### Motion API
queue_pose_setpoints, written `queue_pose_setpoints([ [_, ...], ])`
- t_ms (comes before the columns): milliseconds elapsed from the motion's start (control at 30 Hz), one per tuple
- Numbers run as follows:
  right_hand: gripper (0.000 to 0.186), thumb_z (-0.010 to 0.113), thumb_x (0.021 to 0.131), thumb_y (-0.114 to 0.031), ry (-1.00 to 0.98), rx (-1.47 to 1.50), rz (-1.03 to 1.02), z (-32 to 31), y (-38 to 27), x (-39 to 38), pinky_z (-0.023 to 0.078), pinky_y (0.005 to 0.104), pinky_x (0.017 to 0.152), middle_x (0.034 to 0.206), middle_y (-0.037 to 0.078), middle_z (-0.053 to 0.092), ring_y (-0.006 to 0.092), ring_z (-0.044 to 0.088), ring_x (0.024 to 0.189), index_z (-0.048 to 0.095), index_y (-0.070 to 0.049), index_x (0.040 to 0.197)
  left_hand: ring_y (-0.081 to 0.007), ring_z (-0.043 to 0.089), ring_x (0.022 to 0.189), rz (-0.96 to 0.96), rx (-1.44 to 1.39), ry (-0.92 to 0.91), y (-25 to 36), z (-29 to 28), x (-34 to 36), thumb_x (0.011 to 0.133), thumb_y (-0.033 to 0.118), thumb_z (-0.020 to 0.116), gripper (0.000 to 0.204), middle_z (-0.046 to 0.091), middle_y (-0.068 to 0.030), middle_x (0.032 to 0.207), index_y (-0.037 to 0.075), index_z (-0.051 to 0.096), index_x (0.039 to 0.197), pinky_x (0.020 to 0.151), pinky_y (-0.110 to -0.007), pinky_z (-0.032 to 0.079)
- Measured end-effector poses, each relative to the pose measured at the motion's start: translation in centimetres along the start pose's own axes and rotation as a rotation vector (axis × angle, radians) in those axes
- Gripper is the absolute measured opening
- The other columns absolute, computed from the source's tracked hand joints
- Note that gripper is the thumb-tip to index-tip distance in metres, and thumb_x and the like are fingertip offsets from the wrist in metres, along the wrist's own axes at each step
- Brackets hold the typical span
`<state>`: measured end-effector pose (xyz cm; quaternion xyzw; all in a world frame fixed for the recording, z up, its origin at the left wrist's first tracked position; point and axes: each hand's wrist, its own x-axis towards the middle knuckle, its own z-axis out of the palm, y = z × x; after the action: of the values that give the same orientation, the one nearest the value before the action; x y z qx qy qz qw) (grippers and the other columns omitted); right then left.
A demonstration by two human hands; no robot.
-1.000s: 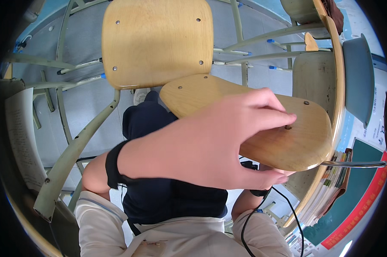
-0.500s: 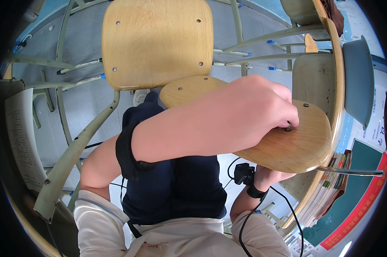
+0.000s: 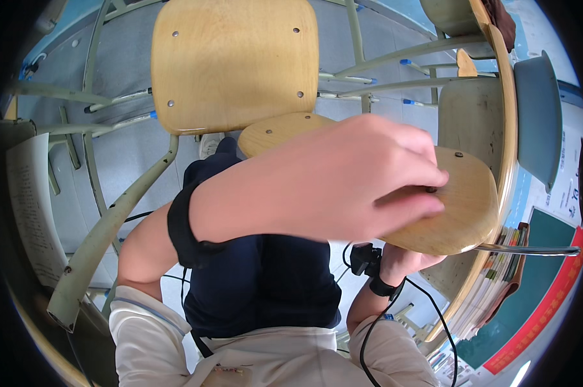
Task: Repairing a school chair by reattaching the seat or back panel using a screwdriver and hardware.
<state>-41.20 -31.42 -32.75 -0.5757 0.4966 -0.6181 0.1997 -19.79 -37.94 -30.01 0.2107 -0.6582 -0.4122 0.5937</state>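
My left hand [image 3: 394, 180] reaches across a light wooden board [image 3: 465, 206], its thumb and forefinger apart on either side of a small bolt [image 3: 431, 190] in the board's face. My right hand [image 3: 407, 261] is beneath the board's near edge, fingers closed and partly hidden; what they grip is unclear. A shiny metal rod [image 3: 530, 249] sticks out rightward from under that edge. The board's far end rests near a wooden chair seat [image 3: 233, 64] with rivets, above my dark-trousered legs.
Pale metal chair tubing [image 3: 114, 226] and a hanging paper sheet [image 3: 30, 200] are at left. At right are a wooden desk edge [image 3: 509, 116], a blue-grey basin [image 3: 539, 122] and stacked books [image 3: 481, 290]. A black device [image 3: 365, 258] with cables is by my right wrist.
My left fingers curled together at the bolt half a second ago and have now spread apart, thumb showing. The left wrist is higher than a second ago, uncovering my right hand.
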Motion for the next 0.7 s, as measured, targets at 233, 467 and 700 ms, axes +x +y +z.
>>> queue_pose_setpoints([
  [233, 0.045, 0.062, 0.08, -0.006, -0.097, -0.114, -0.06, 0.0, -0.5, 0.0, 0.054, 0.0351, 0.075, 0.11, 0.014, 0.055, 0.0226, 0.059, 0.092, 0.04, 0.001, 0.12, -0.025, 0.059, 0.077, -0.067, 0.245, -0.124, 1.7, 0.6, -1.8, 0.074, 0.017, 0.065, 0.046, 0.052, -0.0097, 0.098, -0.005, 0.049, 0.111, 0.059, -0.032, 0.049],
  [467, 0.04, 0.063, 0.082, -0.008, -0.13, 0.059, 0.091, 2.2, -2.4, 0.0, 0.042, 0.0217, 0.039, 0.08, 0.007, 0.056, 0.0107, 0.05, 0.051, 0.043, -0.006, 0.117, -0.0266, 0.059, 0.087, -0.173, 0.351, -0.042, 2.2, 1.3, -2.4, 0.063, -0.01, 0.056, 0.057, 0.058, -0.0098, 0.105, 0.005, 0.053, 0.118, 0.068, -0.032, 0.051],
  [700, 0.037, 0.06, 0.085, -0.012, -0.026, -0.009, 0.025, 3.3, -2.1, 0.2, 0.027, 0.0223, 0.031, 0.058, 0.007, 0.05, 0.0111, 0.039, 0.035, 0.042, -0.003, 0.116, -0.0266, 0.06, 0.089, -0.193, 0.379, -0.03, 2.9, 1.3, -1.9, 0.062, -0.011, 0.052, 0.055, 0.059, -0.0106, 0.104, 0.004, 0.055, 0.115, 0.071, -0.031, 0.051],
])
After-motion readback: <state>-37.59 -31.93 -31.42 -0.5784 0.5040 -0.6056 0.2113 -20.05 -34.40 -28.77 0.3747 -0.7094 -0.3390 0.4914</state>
